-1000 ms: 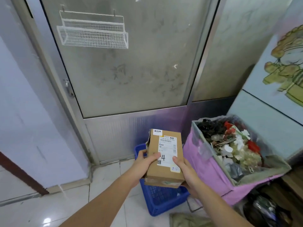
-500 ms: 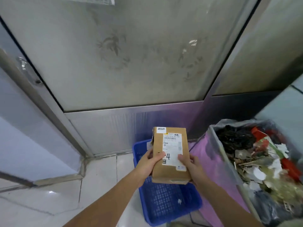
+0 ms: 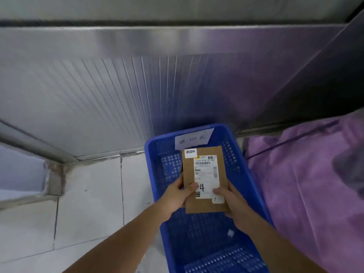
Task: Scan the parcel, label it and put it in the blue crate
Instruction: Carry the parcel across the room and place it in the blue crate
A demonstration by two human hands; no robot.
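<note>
**Parcel held over the blue crate**

The cardboard parcel (image 3: 204, 180) sits between both hands, above the open blue crate (image 3: 246, 174). The left hand (image 3: 175, 196) grips its left edge with the thumb across the front; the right hand (image 3: 230, 200) grips the lower right corner, thumb on the shipping label (image 3: 206, 176).

Compared with 0.5 s ago, the view has tilted down: the crate now fills the lower centre, the parcel is lower against it, and the rubbish bin's contents have left view, leaving only its purple bag (image 3: 307, 174).

The label shows a barcode and a handwritten 4. A small white sticker (image 3: 190, 152) reads 退回件. A paper tag (image 3: 194, 139) on the crate's far rim is blurred.
</note>
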